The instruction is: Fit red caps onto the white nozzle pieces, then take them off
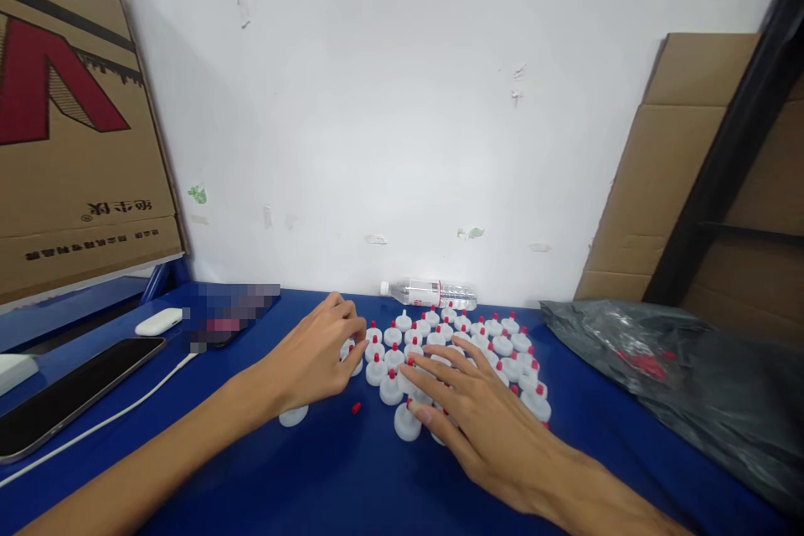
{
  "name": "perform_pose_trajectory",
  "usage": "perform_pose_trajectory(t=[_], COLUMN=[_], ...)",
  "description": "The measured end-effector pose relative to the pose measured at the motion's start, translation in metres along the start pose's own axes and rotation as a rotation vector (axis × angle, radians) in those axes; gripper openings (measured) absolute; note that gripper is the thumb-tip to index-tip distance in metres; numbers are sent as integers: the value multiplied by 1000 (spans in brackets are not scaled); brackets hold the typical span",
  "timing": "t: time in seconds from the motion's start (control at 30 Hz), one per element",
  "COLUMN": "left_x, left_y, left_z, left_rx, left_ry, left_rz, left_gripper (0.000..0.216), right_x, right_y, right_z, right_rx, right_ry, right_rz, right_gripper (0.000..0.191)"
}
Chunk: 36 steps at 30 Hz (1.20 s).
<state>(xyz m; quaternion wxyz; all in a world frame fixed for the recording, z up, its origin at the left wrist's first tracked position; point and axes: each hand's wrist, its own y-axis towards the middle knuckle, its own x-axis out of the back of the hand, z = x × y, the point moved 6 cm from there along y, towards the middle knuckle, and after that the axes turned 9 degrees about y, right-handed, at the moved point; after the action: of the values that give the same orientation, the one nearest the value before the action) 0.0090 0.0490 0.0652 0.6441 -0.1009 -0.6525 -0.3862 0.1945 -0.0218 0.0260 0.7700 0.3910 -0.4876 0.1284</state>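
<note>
Many white round nozzle caps (390, 389), nearly all with small red tips, stand crowded together on the blue table (301, 477). My left hand (323, 347) is at the left edge of the group, its fingers curled down in a pinch beside a partly hidden white cap (356, 366); what they hold is hidden. Over the group's front and middle spreads my right hand (471, 402), open, its thumb at the red tip of a front cap (408, 425). One back cap (403, 321) has a white tip. A loose red tip (357, 408) lies between my hands. Under my left wrist is another white piece (293, 416).
A clear plastic bottle (427, 294) lies against the white wall. At left are a phone (69, 389), a white cable (135, 408) and a white case (158, 322). A grey plastic bag (709, 402) with red pieces covers the right side. Cardboard (659, 184) leans behind it.
</note>
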Motion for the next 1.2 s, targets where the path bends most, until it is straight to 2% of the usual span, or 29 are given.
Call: perform_pose_trajectory(t=[0.1, 0.23, 0.3, 0.4, 0.5, 0.6, 0.73, 0.93, 1.0, 1.13, 1.2], left_x=[3, -11, -17, -26, -33, -28, -10, 8, 8, -1, -5], left_y=[-3, -11, -14, -18, -22, -19, -11, -5, -6, -9, -10], left_z=[-13, -27, -31, -40, -47, -41, -25, -19, -26, -40, -47], left_rx=[-118, -249, -271, -350, -454, -406, -265, -43, -4, 93, 130], left_ry=[65, 144, 173, 226, 275, 243, 122, -407, -557, -785, -915], left_rz=[-15, 93, 101, 111, 152, 126, 1, -148, -137, -38, -2], left_gripper=[28, 24, 20, 16, 14, 16, 27, 25, 19, 10, 12], right_x=[3, 17, 20, 13, -1, -3, 9, 26, 27, 28, 30], right_y=[1, 0, 0, 0, 2, 4, 4, 1, 1, 2, 1], right_z=[1, 15, 27, 43, 49, 46, 43, 29, 24, 20, 21], right_rx=[19, 123, 202, 279, 275, 222, 211, 157, 136, 141, 177], right_ry=[9, -12, -28, -57, -81, -89, -48, 9, 5, 21, 29], right_rz=[-3, -34, -18, 119, 302, 347, 200, -240, -293, -309, -330], right_gripper=[40, 45, 46, 45, 47, 46, 37, 33, 33, 24, 19])
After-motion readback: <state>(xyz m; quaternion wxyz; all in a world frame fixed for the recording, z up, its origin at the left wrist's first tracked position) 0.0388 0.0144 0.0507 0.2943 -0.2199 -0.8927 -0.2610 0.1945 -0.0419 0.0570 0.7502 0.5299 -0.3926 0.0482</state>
